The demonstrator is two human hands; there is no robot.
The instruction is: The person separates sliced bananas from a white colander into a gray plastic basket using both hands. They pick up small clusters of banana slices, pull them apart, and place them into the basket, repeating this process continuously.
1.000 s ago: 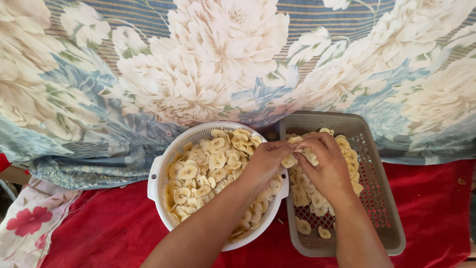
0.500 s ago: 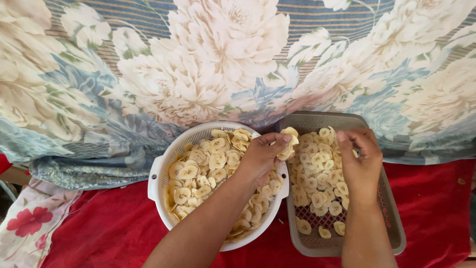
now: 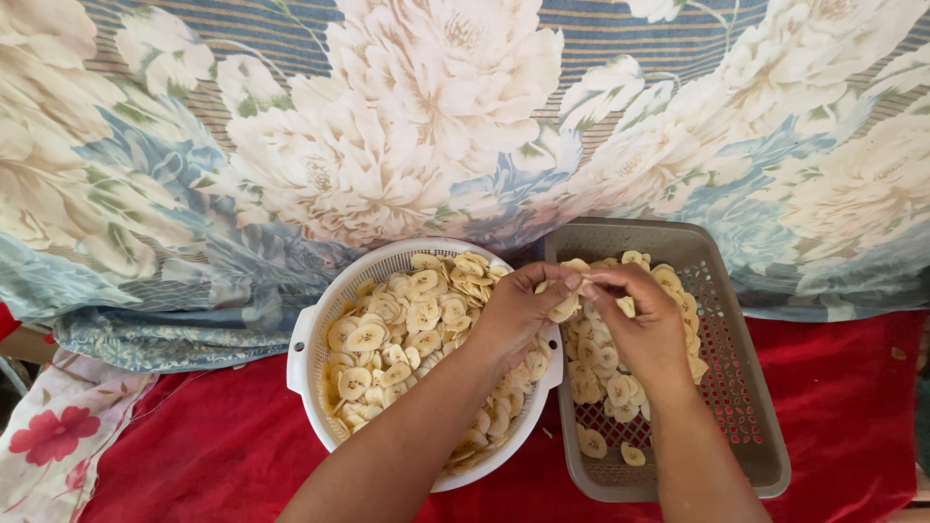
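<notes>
red cloth [image 3: 194,455] covers the floor under everything, and a flowered rag [image 3: 58,446] lies at its far left edge. behind it hangs a big floral sheet [image 3: 387,145] in cream and blue, its hem bunched just behind the vessels.

the white colander [image 3: 308,341] sits left of centre on the red cloth, heaped with pale round banana slices [image 3: 407,320]; it sits close in front of me, i judge, so my arms reach it without stretching. my left hand [image 3: 513,312] lies over its right rim, on top of the slices, with the fingers curled and the tips pinched on a small clump of slices [image 3: 564,308] right at the gap between the two vessels.

my right hand [image 3: 639,324] comes in from the other side, over the grey basket [image 3: 746,387]. its thumb and fingers are pressed together at the tips, meeting my left fingertips on that same clump, so both hands grip it at once, as if to pull stuck slices apart. i cannot tell how many slices are in the pinch.

the basket touches the colander's side, i'd say so that slices cross in one short move. loose slices [image 3: 605,373] pile in its left half; its right half shows bare mesh.
</notes>
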